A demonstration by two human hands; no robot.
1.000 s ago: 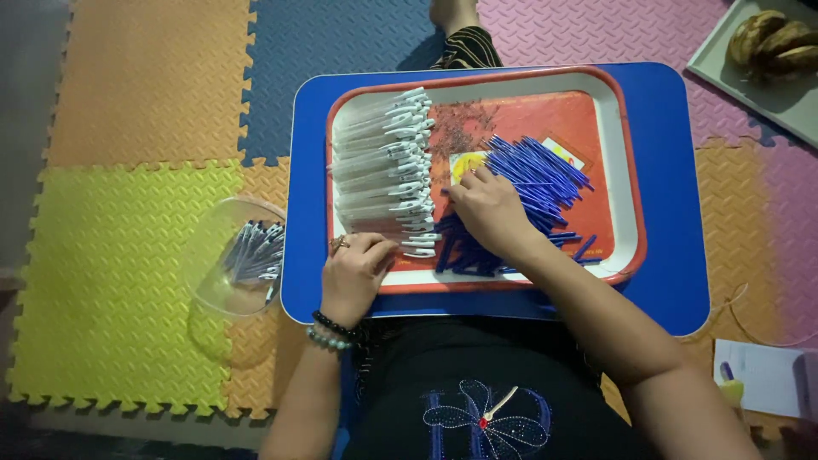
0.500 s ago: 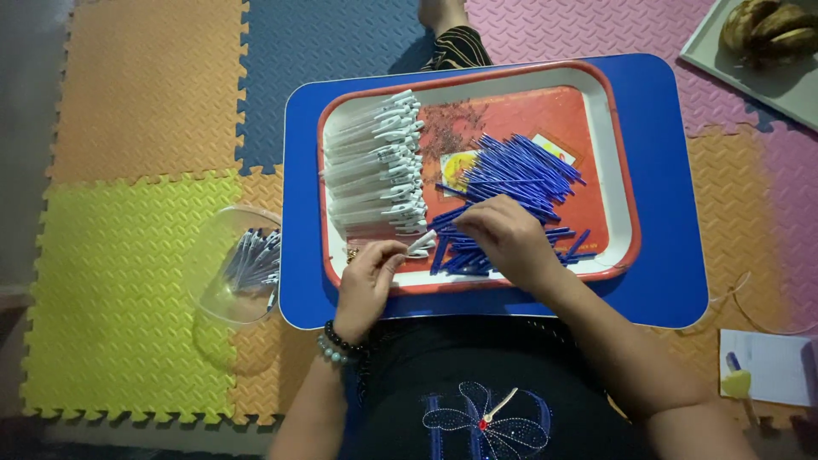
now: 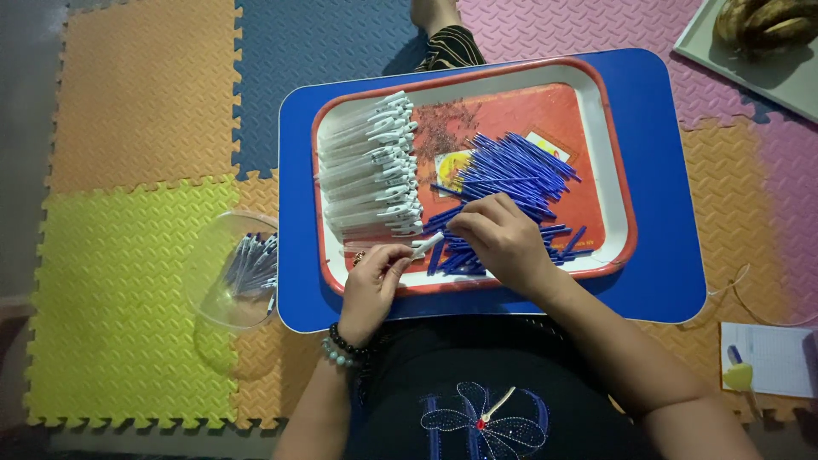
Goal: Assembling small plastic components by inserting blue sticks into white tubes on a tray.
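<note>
Head view: over a red-rimmed plastic tray [image 3: 615, 183] on a blue lap desk [image 3: 665, 273], the left hand [image 3: 375, 285] pinches a white plastic pen barrel [image 3: 424, 246] at the tray's near edge, while the right hand [image 3: 498, 238] closes on a thin blue refill [image 3: 443, 219] beside the loose blue pile [image 3: 515, 175]; stacked white barrels [image 3: 368, 175] lie left. Feeding the refill in well likely means holding the barrel steady and lining up both tips

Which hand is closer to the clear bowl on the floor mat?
Left. The left hand is at the tray's near-left corner, beside the clear bowl; the right hand is further right, over the blue refills.
</note>
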